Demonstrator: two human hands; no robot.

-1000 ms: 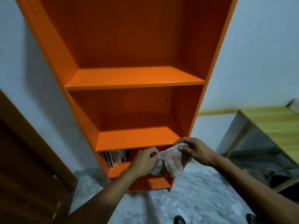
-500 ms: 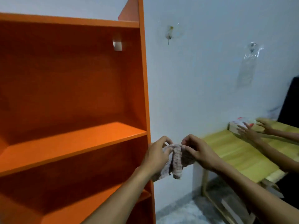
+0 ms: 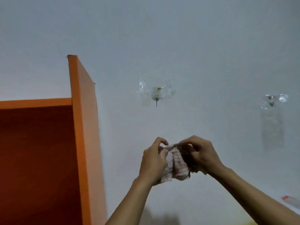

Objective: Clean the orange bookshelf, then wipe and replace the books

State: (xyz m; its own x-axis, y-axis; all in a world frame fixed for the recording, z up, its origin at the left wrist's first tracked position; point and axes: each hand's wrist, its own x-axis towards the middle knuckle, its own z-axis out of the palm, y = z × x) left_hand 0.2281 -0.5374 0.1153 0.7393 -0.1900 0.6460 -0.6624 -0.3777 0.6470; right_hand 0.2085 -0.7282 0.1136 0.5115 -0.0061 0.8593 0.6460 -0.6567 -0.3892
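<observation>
Both hands hold the cloth (image 3: 176,164) bunched between them in front of the wall (image 3: 194,46): the left hand (image 3: 153,163) grips its left side with curled fingers, and the right hand (image 3: 200,154) pinches its top edge. The bookshelf (image 3: 84,127) stands to the left of the hands, apart from the cloth, its side panel upright and its top board level; no books are in view. The left hand is nearer the bookshelf, so the coming wipe likely calls for carrying the cloth leftward to the top board or side panel.
</observation>
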